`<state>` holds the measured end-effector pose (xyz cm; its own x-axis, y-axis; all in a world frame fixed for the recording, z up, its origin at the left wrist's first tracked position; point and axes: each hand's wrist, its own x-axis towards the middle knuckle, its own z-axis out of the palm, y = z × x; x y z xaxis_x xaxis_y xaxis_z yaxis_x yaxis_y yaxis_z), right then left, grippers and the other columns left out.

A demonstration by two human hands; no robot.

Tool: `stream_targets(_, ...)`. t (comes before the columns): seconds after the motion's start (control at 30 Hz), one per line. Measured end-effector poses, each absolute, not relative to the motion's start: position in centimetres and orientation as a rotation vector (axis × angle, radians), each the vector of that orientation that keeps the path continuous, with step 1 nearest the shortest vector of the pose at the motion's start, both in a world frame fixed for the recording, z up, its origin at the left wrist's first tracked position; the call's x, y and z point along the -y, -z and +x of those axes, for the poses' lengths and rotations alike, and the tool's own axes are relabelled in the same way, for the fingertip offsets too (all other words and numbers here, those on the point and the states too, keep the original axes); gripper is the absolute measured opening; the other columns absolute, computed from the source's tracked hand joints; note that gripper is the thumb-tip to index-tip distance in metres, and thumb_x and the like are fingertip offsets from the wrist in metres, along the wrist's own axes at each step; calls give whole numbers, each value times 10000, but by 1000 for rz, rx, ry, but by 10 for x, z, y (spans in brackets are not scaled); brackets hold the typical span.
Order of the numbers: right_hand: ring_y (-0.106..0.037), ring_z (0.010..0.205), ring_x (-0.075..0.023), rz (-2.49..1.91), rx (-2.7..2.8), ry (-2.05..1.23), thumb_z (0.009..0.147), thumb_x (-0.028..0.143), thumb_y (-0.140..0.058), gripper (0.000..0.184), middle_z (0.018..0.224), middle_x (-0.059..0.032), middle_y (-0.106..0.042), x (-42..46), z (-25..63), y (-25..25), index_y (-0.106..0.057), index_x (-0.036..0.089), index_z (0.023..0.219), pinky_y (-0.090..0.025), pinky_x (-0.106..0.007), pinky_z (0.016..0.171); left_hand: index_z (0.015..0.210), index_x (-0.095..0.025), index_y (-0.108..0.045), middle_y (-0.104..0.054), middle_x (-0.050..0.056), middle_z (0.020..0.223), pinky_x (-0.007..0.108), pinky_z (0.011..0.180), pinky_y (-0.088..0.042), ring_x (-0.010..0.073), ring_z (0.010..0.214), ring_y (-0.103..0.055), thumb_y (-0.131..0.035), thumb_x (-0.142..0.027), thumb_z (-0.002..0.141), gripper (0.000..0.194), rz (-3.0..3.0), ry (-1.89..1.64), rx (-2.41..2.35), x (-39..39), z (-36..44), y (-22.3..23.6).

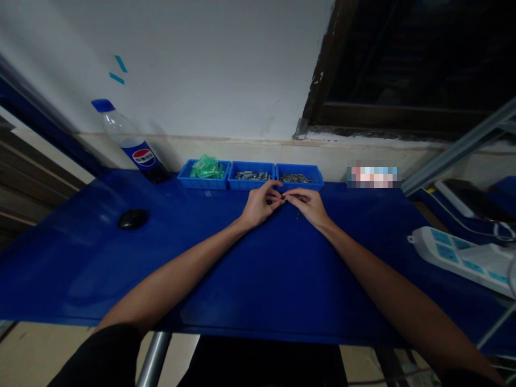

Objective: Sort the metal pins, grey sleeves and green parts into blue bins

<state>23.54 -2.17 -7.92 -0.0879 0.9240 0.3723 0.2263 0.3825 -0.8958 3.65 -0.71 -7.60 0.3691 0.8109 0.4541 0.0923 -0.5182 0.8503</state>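
My left hand (259,206) and my right hand (309,206) meet fingertip to fingertip over the blue table (250,285). Both are closed in a pinch, and whatever small piece lies between the fingertips is too small to make out. A small dark piece (298,215) shows just below my right hand; whether it lies on the table or hangs cannot be told. Just behind the hands stand three blue bins: the left bin (201,183) with clear green plastic pieces (207,167), the middle bin (245,184) with grey metal pieces (252,176), the right bin (316,177) with thin screw-like metal pieces (296,178).
A Pepsi bottle (141,153) stands at the back left, with a black computer mouse (132,219) in front of it. To the right lie a white power strip (455,255) and a phone-like device (470,199). A pixelated item (374,176) sits near the wall.
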Motion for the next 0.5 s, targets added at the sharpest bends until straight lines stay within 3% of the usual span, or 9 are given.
stream_targets(0.2,-689,735,-207,-1054,1553,-823,768,373,-815,177,825,-52,-793,19,235,83,-834,241,884,-552,-379,738,1241,-166,-584,-734,44,919,263,784,-661,142,779,-763,-729,-161,872,397,1880,-1227,-800,7,35,76)
stream_targets(0.5,-729,835,-225,-1027,1389,-827,752,347,-823,196,905,-55,-811,17,237,81,-827,244,918,-585,-411,828,1163,-169,-621,-750,46,915,279,761,-626,156,800,-750,-715,-230,914,273,1989,-1316,-955,6,37,75)
